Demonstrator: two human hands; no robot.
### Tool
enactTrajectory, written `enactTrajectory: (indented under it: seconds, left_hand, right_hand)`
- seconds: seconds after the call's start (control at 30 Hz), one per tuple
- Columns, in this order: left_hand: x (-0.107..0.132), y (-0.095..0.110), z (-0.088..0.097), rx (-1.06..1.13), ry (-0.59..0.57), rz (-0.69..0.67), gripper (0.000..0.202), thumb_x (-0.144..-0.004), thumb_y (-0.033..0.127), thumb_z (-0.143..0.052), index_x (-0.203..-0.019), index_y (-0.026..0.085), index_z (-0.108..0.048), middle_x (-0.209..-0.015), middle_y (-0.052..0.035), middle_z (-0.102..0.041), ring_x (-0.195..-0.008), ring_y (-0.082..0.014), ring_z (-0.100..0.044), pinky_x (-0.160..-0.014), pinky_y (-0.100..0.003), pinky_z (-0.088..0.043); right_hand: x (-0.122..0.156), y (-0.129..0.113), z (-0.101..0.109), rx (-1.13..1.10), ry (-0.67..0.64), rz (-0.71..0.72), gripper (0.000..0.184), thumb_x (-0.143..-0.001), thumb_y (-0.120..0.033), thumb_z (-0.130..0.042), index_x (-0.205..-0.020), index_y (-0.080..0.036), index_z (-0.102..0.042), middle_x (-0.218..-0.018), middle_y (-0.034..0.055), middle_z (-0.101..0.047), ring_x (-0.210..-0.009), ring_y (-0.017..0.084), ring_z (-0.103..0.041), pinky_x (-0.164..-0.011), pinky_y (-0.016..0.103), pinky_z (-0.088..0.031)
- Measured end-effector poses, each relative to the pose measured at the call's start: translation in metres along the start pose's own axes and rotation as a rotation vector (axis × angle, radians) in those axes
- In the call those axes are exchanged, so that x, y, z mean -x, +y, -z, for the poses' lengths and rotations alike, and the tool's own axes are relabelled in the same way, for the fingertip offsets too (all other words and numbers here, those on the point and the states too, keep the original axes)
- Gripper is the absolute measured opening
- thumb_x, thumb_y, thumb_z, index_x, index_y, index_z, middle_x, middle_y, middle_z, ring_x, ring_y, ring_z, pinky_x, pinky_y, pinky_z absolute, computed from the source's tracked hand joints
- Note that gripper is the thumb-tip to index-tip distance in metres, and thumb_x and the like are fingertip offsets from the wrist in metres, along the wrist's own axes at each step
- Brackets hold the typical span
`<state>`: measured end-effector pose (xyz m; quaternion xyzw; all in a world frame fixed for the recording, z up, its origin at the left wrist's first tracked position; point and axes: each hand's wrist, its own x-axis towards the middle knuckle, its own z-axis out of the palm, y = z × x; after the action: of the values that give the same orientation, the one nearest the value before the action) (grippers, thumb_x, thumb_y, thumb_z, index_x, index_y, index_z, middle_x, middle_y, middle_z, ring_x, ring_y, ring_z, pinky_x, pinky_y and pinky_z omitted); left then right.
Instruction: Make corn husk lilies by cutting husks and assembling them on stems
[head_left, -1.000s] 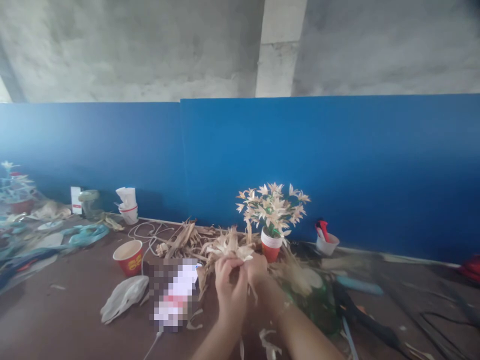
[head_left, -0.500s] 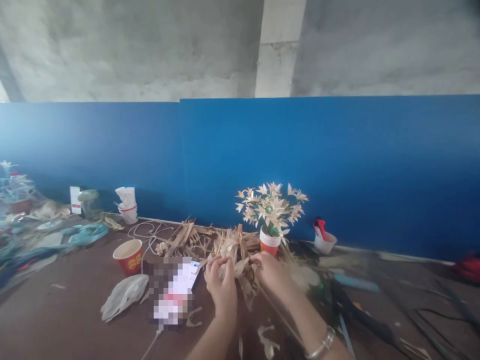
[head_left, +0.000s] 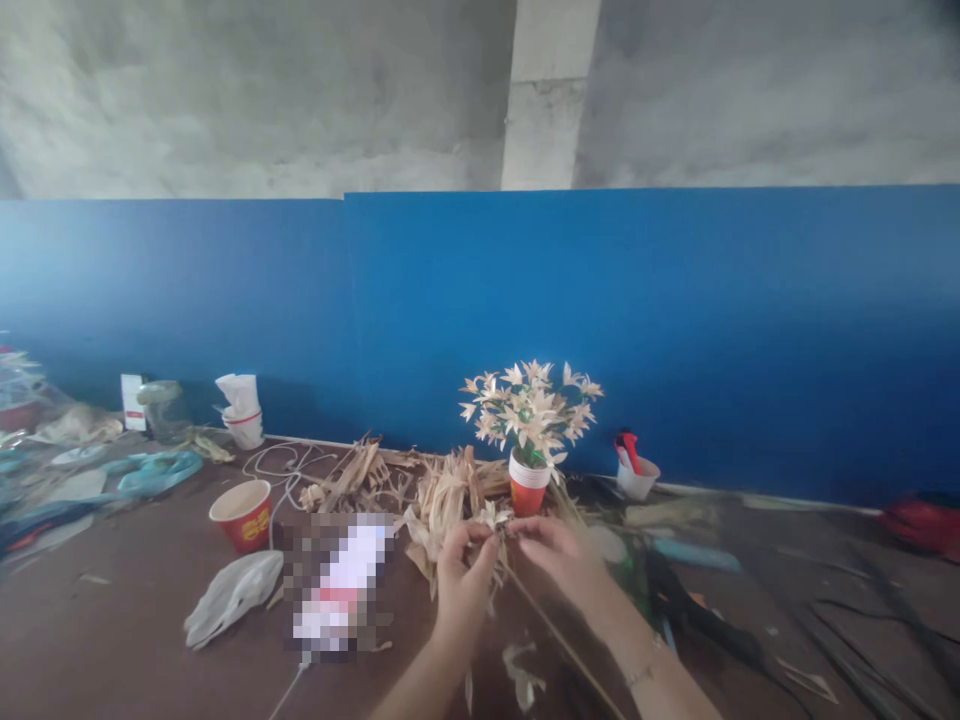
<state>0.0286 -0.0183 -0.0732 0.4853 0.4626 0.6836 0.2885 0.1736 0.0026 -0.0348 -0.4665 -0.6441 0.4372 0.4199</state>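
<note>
My left hand is closed in a pinch just under a small pale flower that looks made of dried husk. Close beside it, my right hand has its thumb and fingertips drawn together near the flower's base; what they hold is too small to make out. A long thin stem slants down from near the fingers to the lower right. Just beyond the hands, a bunch of similar pale flowers stands in a red and white paper cup. A heap of dried husks lies to its left.
On the brown table are a phone with a cable, a crumpled whitish husk and a red cup. A white cup with red-handled contents stands by the blue partition. Dark cords and tools lie blurred at right.
My left hand has moved right, close to my right hand. A small flower now shows above its pinched fingers. The whole view has shifted slightly.
</note>
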Motion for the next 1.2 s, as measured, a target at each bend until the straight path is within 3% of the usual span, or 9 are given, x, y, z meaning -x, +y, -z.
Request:
enactTrajectory:
  seconds: [0.33,0.53,0.67,0.9,0.97,1.07,1.2]
  left_hand:
    - [0.007,0.005,-0.003,0.059,-0.128,0.029,0.028,-0.070,0.045,-0.068,-0.067,0.017,-0.064,-0.074,-0.0044,-0.062,-0.073,-0.0196,-0.059,-0.067,-0.029,-0.047]
    - [0.008,0.010,-0.002,0.033,-0.156,0.001,0.026,-0.072,0.043,-0.067,-0.067,0.017,-0.064,-0.076,-0.0048,-0.061,-0.077,-0.0213,-0.059,-0.071,-0.032,-0.047]
    - [0.008,0.011,-0.001,0.019,-0.150,0.017,0.028,-0.071,0.046,-0.067,-0.067,0.018,-0.065,-0.076,-0.0054,-0.063,-0.076,-0.0218,-0.059,-0.070,-0.032,-0.048]
    - [0.007,0.009,0.000,-0.018,-0.178,-0.021,0.026,-0.074,0.044,-0.064,-0.069,0.019,-0.064,-0.078,-0.0052,-0.063,-0.078,-0.0213,-0.059,-0.071,-0.031,-0.047]
    - [0.006,0.006,0.000,0.005,-0.184,0.008,0.026,-0.074,0.044,-0.065,-0.070,0.018,-0.064,-0.079,-0.0051,-0.063,-0.078,-0.0207,-0.058,-0.071,-0.030,-0.046]
    - [0.005,0.003,-0.001,0.092,-0.202,0.114,0.027,-0.072,0.044,-0.067,-0.072,0.018,-0.063,-0.076,-0.0031,-0.061,-0.073,-0.0178,-0.057,-0.067,-0.027,-0.045]
    - [0.006,0.003,-0.003,0.177,-0.246,0.269,0.030,-0.068,0.046,-0.071,-0.071,0.017,-0.063,-0.069,-0.0003,-0.060,-0.065,-0.0143,-0.055,-0.062,-0.024,-0.041]
  right_hand:
    - [0.007,-0.017,-0.006,-0.160,-0.057,-0.140,0.023,-0.061,-0.034,-0.072,-0.078,-0.019,-0.071,-0.074,0.0009,-0.069,-0.074,0.019,-0.062,-0.072,0.029,-0.048]
    - [0.005,-0.015,-0.005,-0.145,-0.055,-0.090,0.019,-0.057,-0.033,-0.075,-0.067,-0.018,-0.070,-0.066,-0.0003,-0.066,-0.069,0.018,-0.059,-0.067,0.027,-0.046]
    - [0.006,-0.016,-0.003,-0.177,-0.057,-0.122,0.022,-0.058,-0.034,-0.075,-0.071,-0.018,-0.070,-0.067,-0.0002,-0.066,-0.069,0.017,-0.060,-0.066,0.026,-0.046]
    - [0.005,-0.007,-0.012,-0.135,-0.024,-0.026,0.015,-0.063,-0.031,-0.070,-0.071,-0.017,-0.068,-0.064,-0.0011,-0.064,-0.064,0.015,-0.057,-0.065,0.026,-0.044]
    - [0.004,-0.008,-0.011,-0.073,-0.026,-0.015,0.020,-0.064,-0.030,-0.070,-0.080,-0.017,-0.070,-0.069,-0.0002,-0.065,-0.067,0.016,-0.058,-0.066,0.026,-0.045]
    - [0.003,-0.014,0.009,0.094,-0.035,0.006,0.037,-0.067,-0.033,-0.068,-0.101,-0.018,-0.068,-0.080,0.0026,-0.069,-0.075,0.018,-0.061,-0.070,0.028,-0.047]
    - [0.011,-0.018,0.069,0.502,0.087,-0.043,0.027,-0.079,-0.028,-0.052,-0.098,-0.018,-0.069,-0.095,0.0080,-0.071,-0.086,0.022,-0.065,-0.078,0.031,-0.046]
